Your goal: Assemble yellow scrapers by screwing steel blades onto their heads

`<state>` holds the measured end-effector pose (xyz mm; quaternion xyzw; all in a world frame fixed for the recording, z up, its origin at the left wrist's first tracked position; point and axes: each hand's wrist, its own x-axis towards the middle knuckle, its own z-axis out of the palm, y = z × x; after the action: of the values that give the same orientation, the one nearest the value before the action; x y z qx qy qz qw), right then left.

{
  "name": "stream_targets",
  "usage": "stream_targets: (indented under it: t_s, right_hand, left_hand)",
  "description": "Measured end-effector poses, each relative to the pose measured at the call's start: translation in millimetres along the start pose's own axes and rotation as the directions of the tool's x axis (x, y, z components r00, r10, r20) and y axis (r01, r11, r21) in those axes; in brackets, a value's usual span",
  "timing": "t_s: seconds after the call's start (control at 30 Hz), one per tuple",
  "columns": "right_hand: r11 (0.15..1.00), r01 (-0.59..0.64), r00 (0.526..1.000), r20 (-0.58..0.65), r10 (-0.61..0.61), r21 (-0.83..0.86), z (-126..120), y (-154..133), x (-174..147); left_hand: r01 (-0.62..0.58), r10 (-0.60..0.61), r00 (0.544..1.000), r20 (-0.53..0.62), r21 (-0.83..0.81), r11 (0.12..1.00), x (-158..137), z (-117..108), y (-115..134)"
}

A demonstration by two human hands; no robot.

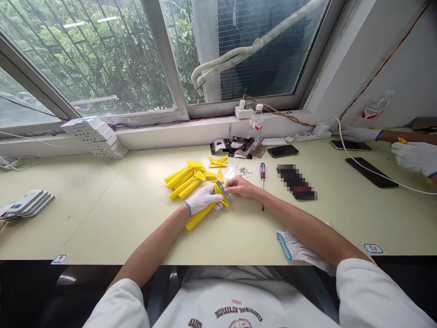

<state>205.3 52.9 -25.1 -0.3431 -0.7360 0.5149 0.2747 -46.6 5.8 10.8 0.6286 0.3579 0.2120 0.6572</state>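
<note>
My left hand point(204, 199), in a white knitted glove with a blue cuff, is closed around a yellow scraper point(198, 218) near its head. A grey metal blade point(222, 193) lies across that head. My bare right hand point(240, 186) has its fingers pinched at the blade's face; whatever they hold is too small to make out. Behind the left hand lies a pile of yellow scraper handles point(182, 182), with loose yellow plastic parts point(218, 161) beyond it. Small screws point(244, 171) are scattered past the right hand, beside pale blades point(231, 171).
A screwdriver point(262, 175) lies right of the screws. Black packets point(241, 148), a water bottle point(256, 122) and a phone point(283, 151) sit toward the window. A spare glove point(303, 248) lies under my right forearm. At far right are a co-worker's gloved hands point(413, 157).
</note>
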Motion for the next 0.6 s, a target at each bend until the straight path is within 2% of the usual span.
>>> stream_targets:
  t_s: [0.6]
  right_hand:
    - [0.982,-0.002,0.998,-0.066,-0.011,-0.191,17.5,-5.5,-3.2]
  left_hand:
    - [-0.035,0.035,0.998,-0.051,0.008,0.999,1.7,6.9,-0.5]
